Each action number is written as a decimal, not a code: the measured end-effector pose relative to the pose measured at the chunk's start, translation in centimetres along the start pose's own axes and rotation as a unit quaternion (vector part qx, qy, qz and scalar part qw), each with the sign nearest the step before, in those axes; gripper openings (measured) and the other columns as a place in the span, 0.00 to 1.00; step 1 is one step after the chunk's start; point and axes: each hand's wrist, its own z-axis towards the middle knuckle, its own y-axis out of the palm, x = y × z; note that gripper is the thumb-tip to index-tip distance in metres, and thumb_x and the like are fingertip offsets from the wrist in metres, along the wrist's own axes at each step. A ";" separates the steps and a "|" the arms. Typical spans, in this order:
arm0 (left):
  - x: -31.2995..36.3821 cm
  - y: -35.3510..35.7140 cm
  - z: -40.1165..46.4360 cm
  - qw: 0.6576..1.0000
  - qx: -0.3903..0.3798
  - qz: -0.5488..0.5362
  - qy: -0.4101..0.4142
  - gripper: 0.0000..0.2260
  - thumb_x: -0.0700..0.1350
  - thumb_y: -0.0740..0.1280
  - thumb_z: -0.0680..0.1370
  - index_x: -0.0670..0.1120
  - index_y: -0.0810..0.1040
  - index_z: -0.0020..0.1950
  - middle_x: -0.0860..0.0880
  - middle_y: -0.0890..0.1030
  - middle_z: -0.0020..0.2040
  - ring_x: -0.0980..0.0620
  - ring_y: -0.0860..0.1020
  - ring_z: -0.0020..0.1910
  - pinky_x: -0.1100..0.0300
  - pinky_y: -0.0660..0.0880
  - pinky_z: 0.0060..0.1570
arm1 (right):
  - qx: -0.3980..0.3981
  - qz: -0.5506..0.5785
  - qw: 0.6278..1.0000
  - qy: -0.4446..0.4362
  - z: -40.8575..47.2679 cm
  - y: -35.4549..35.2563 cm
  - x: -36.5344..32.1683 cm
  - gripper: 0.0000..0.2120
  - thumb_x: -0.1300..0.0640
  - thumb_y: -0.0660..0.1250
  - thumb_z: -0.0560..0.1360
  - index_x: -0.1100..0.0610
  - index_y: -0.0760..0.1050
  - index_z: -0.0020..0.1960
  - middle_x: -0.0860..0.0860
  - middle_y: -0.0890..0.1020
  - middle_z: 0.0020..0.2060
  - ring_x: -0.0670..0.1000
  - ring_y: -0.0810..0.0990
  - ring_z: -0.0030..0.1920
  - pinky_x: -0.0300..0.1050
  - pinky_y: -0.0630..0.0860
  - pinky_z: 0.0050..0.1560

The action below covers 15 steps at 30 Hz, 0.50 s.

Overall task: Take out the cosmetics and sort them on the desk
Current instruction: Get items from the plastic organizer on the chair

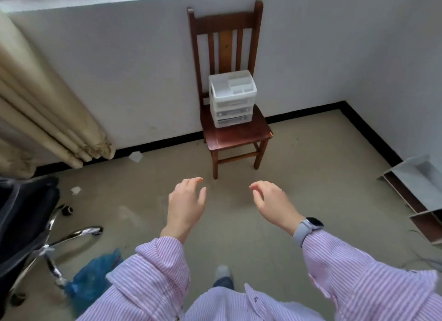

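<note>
A white plastic cosmetics organizer [231, 98] with drawers and open top compartments stands on the seat of a brown wooden chair [235, 135] against the far wall. The top compartments look empty; what lies in the drawers is too small to tell. My left hand [186, 204] and my right hand [271, 202] are both raised in front of me, above the floor and short of the chair, fingers loosely curled and holding nothing. A grey watch [307, 227] sits on my right wrist. No desk is in view.
A black office chair with a chrome base [35, 237] stands at the left, a blue plastic bag [95, 277] beside it. Beige curtains [43, 110] hang at the left. Shelf-like boards [418, 191] lie at the right. Paper scraps [135, 156] dot the floor.
</note>
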 end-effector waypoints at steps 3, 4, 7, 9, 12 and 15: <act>1.7 0.3 7.3 1.000 -0.024 0.010 0.016 0.15 0.46 0.60 0.79 0.46 0.72 0.65 0.49 0.74 0.64 0.49 0.70 0.63 0.54 0.65 0.59 | 0.001 -0.006 1.000 0.020 6.5 -2.0 0.6 0.13 0.59 0.55 0.78 0.58 0.73 0.59 0.53 0.78 0.55 0.54 0.73 0.58 0.48 0.68 0.58; 2.1 0.7 9.5 0.999 -0.032 0.012 0.020 0.15 0.46 0.60 0.79 0.46 0.72 0.66 0.49 0.74 0.64 0.49 0.70 0.63 0.55 0.64 0.59 | 0.000 -0.005 1.000 0.026 8.5 -2.4 1.1 0.13 0.59 0.55 0.78 0.57 0.73 0.60 0.52 0.77 0.56 0.54 0.72 0.58 0.47 0.68 0.58; 3.3 2.3 15.6 0.998 -0.056 0.012 0.021 0.15 0.46 0.59 0.79 0.46 0.71 0.66 0.50 0.73 0.64 0.50 0.70 0.63 0.56 0.65 0.60 | -0.009 0.001 0.999 0.037 14.7 -3.2 3.0 0.13 0.59 0.55 0.78 0.57 0.73 0.59 0.52 0.77 0.56 0.53 0.72 0.58 0.46 0.68 0.58; 3.9 3.6 19.9 0.998 -0.066 0.006 0.018 0.15 0.46 0.59 0.79 0.46 0.71 0.66 0.50 0.73 0.64 0.50 0.70 0.63 0.55 0.65 0.61 | -0.019 0.030 0.999 0.041 19.4 -3.5 4.5 0.13 0.60 0.55 0.78 0.58 0.73 0.59 0.53 0.77 0.55 0.53 0.73 0.58 0.46 0.68 0.58; 4.8 5.8 27.3 0.998 -0.066 0.002 0.006 0.15 0.46 0.59 0.79 0.47 0.71 0.66 0.50 0.73 0.64 0.50 0.70 0.63 0.56 0.64 0.61 | -0.027 0.083 0.995 0.046 27.4 -4.0 7.0 0.12 0.62 0.56 0.78 0.59 0.74 0.58 0.54 0.78 0.55 0.53 0.74 0.57 0.43 0.68 0.57; 6.3 8.0 35.0 0.998 -0.058 -0.014 -0.023 0.15 0.44 0.60 0.79 0.45 0.71 0.66 0.49 0.73 0.64 0.50 0.70 0.63 0.55 0.66 0.62 | -0.037 0.165 0.981 0.093 35.9 -4.8 9.4 0.12 0.62 0.56 0.77 0.58 0.74 0.57 0.53 0.79 0.53 0.50 0.76 0.54 0.38 0.68 0.52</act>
